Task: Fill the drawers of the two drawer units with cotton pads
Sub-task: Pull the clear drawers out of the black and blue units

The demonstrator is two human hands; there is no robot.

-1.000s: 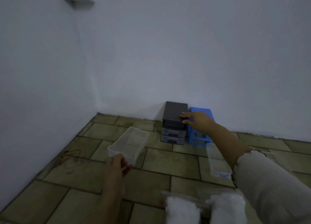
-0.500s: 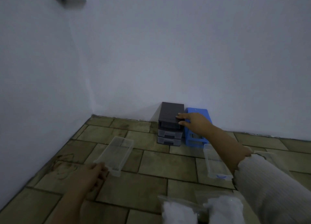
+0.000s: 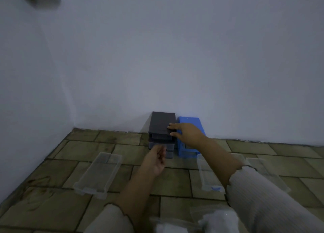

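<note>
- Your right hand (image 3: 188, 132) lies on the top front corner of the black drawer unit (image 3: 162, 123), at about 12 o'clock on the floor (image 3: 52, 206). The fingers are stretched flat on the top and the thumb bends down over the front edge; this grip presses more than it clasps.
- Your left hand (image 3: 156, 160) is in the air just in front of the lower drawers of the black unit. The fingers are loosely bent and nothing is in this grip; whether the fingertips touch a drawer front, I cannot tell.
- The top slot of the black unit is open and dark; two clear drawers sit in the slots below it.
- The blue drawer unit (image 3: 190, 121) stands just beside the black one, at its 3 o'clock side, and both have their backs at the wall (image 3: 175, 57).
- One clear drawer (image 3: 99, 175) lies on the floor at about 9 o'clock from your left hand, well apart from the units.
- A second clear drawer (image 3: 203, 173) lies at about 4 o'clock from the blue unit, partly under your right forearm; a blue mark shows at its near end.
- A third clear drawer (image 3: 259, 168) lies further to 3 o'clock, behind your right sleeve (image 3: 263, 203).
- The bags of cotton pads (image 3: 217, 222) lie at 6 o'clock, at the bottom edge of the view, white and blurred.
</note>
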